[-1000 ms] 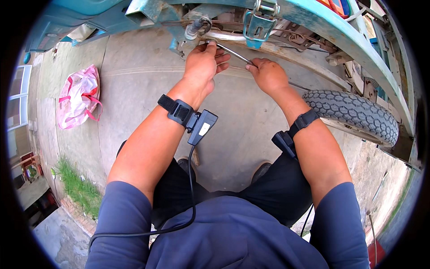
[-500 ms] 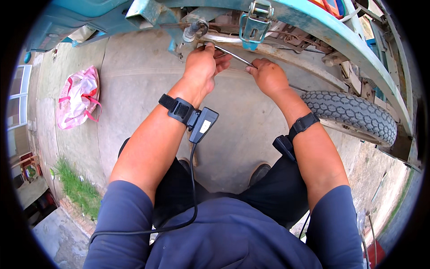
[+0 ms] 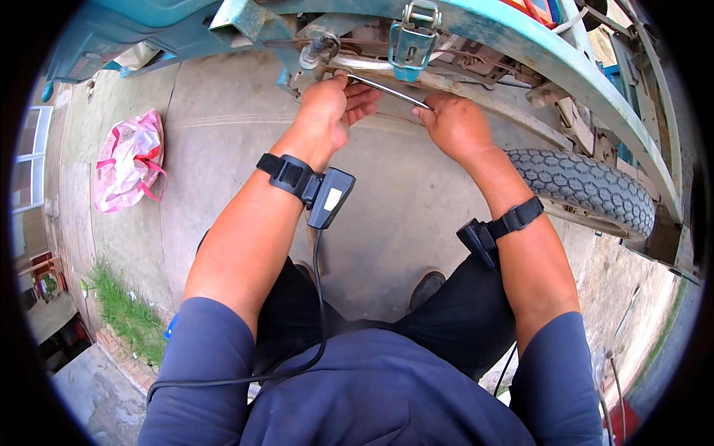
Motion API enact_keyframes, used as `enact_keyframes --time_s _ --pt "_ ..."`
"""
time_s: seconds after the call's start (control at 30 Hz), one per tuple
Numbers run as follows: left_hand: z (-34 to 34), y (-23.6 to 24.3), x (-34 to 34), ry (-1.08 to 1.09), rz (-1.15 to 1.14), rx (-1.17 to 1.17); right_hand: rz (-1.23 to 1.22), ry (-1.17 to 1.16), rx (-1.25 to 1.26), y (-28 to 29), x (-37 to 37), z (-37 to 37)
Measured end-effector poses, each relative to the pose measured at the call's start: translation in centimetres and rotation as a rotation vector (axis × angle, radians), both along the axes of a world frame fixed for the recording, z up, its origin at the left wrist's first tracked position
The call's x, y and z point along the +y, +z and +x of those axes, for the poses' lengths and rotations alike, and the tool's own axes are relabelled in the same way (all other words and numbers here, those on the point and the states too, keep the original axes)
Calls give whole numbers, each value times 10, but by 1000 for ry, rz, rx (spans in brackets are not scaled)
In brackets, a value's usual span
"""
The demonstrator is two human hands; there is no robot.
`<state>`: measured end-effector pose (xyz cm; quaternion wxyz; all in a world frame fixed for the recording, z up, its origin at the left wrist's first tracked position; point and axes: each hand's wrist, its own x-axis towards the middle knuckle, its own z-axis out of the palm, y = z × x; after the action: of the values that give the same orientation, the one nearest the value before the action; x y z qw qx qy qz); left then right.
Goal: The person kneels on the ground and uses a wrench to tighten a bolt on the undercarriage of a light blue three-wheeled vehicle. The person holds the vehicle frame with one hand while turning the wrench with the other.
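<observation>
A slim silver metal rod [image 3: 390, 91] slants between my hands beneath the turquoise vehicle frame [image 3: 513, 39]. My right hand [image 3: 459, 125] is closed round its right end. At the other end, the thumb and forefinger of my left hand [image 3: 331, 106] hold the rod, with the remaining fingers loosely extended below it. What the left tip of the rod fits onto is hidden by that hand. Just above my left hand is a greyish metal joint [image 3: 311, 56] on the frame. A turquoise latch [image 3: 413, 46] hangs above the rod.
A treaded tyre [image 3: 584, 189] stands to the right of my right forearm. On the concrete floor [image 3: 223, 163] at the left lies a pink and white bag [image 3: 130, 163]. Grass [image 3: 123, 301] grows farther down on that side. A black cable [image 3: 322, 320] runs from my left wrist device [image 3: 331, 197].
My right hand has shifted slightly right and down, with the rod still in it. The fingers of my left hand are a little straighter. The whole view has moved slightly.
</observation>
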<state>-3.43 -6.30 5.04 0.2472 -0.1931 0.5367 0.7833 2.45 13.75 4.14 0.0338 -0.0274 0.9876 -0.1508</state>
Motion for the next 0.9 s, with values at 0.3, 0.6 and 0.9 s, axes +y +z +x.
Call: enact_keyframes --time_s 0.3,0.6,0.9 --pt "0 4 -6 49 139 -70 -41 48 232 62 -15 4" --pt "1 2 -7 89 181 -8 -4 162 250 57 -8 3" --pt "7 1 -8 62 102 -50 -17 159 189 55 -6 9"
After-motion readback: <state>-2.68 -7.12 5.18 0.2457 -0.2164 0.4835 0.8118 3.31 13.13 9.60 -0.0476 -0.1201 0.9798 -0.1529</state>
